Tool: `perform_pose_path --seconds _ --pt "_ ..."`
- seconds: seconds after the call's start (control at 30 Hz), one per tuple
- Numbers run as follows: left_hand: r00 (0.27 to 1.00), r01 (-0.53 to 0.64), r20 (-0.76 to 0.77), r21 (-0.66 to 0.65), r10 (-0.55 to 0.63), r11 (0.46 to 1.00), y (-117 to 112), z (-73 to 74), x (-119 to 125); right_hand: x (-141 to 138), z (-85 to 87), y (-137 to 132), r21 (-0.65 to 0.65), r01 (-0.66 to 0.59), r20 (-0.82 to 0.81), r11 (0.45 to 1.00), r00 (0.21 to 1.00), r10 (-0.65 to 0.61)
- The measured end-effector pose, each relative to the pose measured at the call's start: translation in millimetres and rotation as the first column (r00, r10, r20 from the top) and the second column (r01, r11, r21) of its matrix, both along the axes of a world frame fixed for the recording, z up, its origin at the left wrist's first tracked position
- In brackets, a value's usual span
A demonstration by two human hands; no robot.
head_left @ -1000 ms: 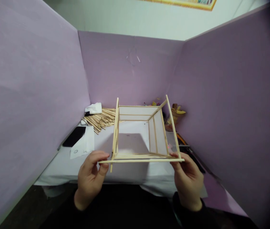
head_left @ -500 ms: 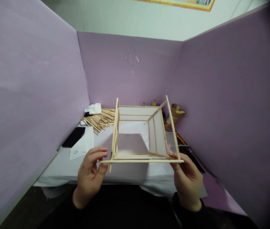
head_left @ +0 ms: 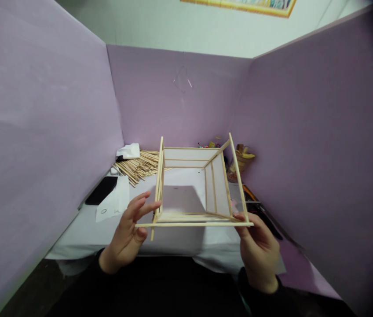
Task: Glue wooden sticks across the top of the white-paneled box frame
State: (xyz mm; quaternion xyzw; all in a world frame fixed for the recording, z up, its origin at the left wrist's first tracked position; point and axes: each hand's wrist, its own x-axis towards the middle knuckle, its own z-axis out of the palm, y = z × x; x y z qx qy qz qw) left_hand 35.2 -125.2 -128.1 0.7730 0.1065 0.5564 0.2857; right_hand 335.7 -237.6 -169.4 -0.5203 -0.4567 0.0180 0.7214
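Observation:
A box-shaped frame of thin wooden sticks point(head_left: 193, 225), with white panels point(head_left: 217, 187) on its back and right sides, is held up in front of me. My right hand point(head_left: 258, 246) pinches its near right corner between thumb and fingers. At the near left corner, where stick ends cross and stick out, my left hand point(head_left: 130, 235) has its fingers spread. Its index finger reaches to the upright stick on the left; whether it touches, I cannot tell. The left thumb lies just below the end of the front stick.
A pile of loose sticks point(head_left: 138, 165) lies at the back left beside crumpled white paper point(head_left: 129, 151). A black phone-like slab point(head_left: 101, 190) and a marked paper sheet point(head_left: 114, 204) are at left. A pot-like container point(head_left: 241, 164) stands back right. Purple boards point(head_left: 180, 101) enclose the table.
My left hand has opened its fingers, and the index finger has stretched right toward the frame's left upright. The frame and my right hand have barely moved.

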Motion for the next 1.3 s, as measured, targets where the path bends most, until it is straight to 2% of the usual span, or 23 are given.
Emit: perform_pose_path --seconds 0.2,0.33,0.93,1.1,1.2,1.3 --pt "1.0 0.027 0.016 -0.031 -0.027 0.999 -2.5 1.6 1.7 1.7 -3.8 -0.3 -0.015 -0.004 -0.016 1.0 1.0 0.004" --pt "0.999 0.051 0.003 0.001 -0.051 0.999 -1.9 3.4 2.6 1.6 -2.7 -0.2 -0.01 -0.007 -0.009 1.0 1.0 0.007" --pt "0.999 0.052 -0.007 -0.018 -0.053 0.998 -2.0 5.8 2.1 0.8 0.5 0.2 -0.013 -0.017 -0.022 1.0 1.0 0.017" --pt "0.994 0.089 0.061 0.031 -0.091 0.996 -2.1 6.8 4.7 0.0 2.4 -0.2 -0.026 -0.023 -0.024 0.999 0.999 0.022" --pt "0.995 0.051 0.082 0.073 -0.057 0.996 0.8 2.9 8.2 2.3 6.7 5.7 -0.042 -0.04 -0.036 0.998 0.999 0.039" --pt "0.999 -0.033 0.043 0.014 0.032 0.999 6.9 -6.6 11.1 8.0 16.5 22.0 -0.062 -0.078 -0.082 0.995 0.994 0.073"
